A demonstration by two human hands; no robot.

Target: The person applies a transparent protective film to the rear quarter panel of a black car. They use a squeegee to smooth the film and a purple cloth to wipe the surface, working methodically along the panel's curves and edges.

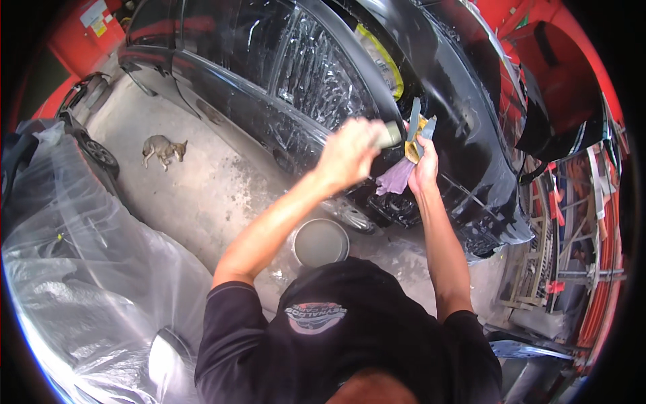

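My left hand [346,156], smeared by motion, is closed around a pale green block [387,135] next to the black car's window frame. Whether the block touches the paint I cannot tell. My right hand [424,168] is just to the right, its fingers closed on folded grey-and-yellow sheets that look like sandpaper [414,138]. A purple cloth [396,178] hangs below these sheets, beside the same hand. Both hands are over the black car [235,84], near its front door and fender [461,128].
Behind my left arm, a round bucket [296,244] of greyish liquid stands on the concrete floor. A dog [161,149] is on the floor at left. Clear plastic sheeting [101,269] drapes another vehicle. Racks of parts [552,236] line the right side.
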